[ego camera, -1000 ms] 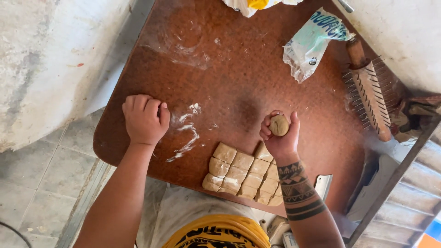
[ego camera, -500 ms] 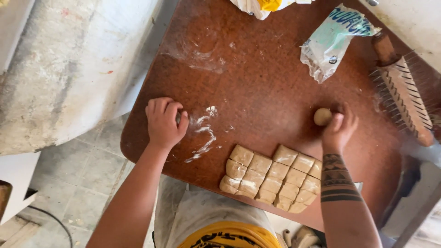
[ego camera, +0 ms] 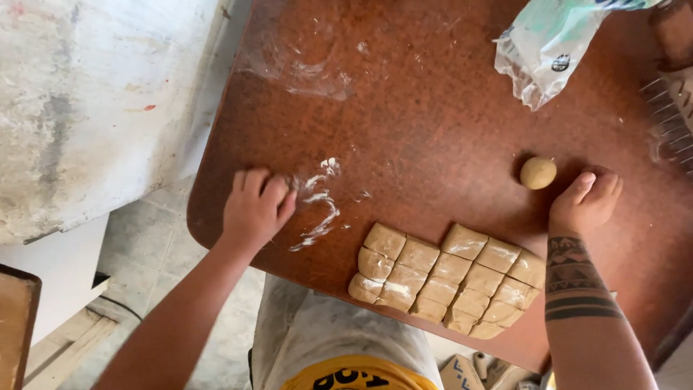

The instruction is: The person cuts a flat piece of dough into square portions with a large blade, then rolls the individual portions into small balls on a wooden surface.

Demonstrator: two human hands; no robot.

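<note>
A view from above of a reddish-brown surface with two bare arms reaching onto it. The left hand sits at about 9 o'clock, fingers curled into a loose fist, knuckles down on the surface; whether it has anything inside cannot be told. Just beside it, toward 3 o'clock, lies a smear of white flour. The right hand, its forearm tattooed with dark bands, rests at 3 o'clock, fingers loosely open and holding nothing. A small round dough ball lies just beside those fingertips, at their 10 o'clock (near, not touching). At 6 o'clock, between the arms, lies a slab of tan dough cut into squares. A crumpled plastic bag lies at 1 o'clock.
</note>
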